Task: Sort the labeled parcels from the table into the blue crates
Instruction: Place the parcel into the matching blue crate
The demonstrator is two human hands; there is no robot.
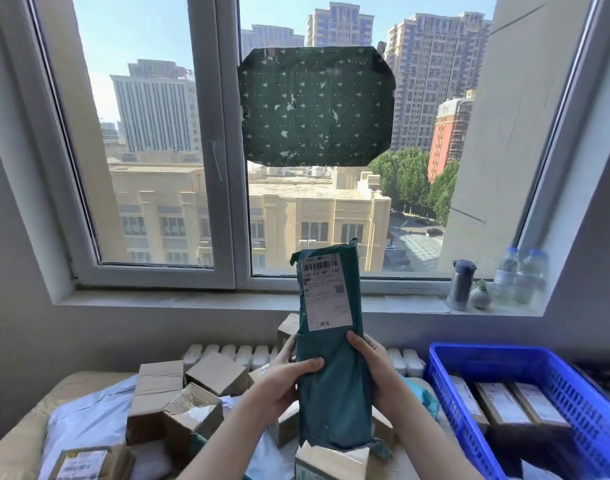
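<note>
A long teal plastic parcel point(331, 382) stands upright in front of me, its white shipping label point(326, 292) facing me near the top. My left hand point(282, 379) grips its left edge with the thumb across the front. My right hand point(372, 365) grips its right edge at about the same height. A blue crate point(445, 379) sits at the right and holds several flat labelled cardboard parcels point(504, 403). Cardboard boxes point(165, 400) and pale mailer bags point(85, 414) lie heaped on the table below my arms.
Behind the table are a white radiator point(227, 353) and a window sill point(192, 299). On the sill's right end stand a grey flask point(462, 284), a small vase point(480, 296) and plastic bottles point(519, 275). A dark green sheet point(317, 105) is stuck on the window glass.
</note>
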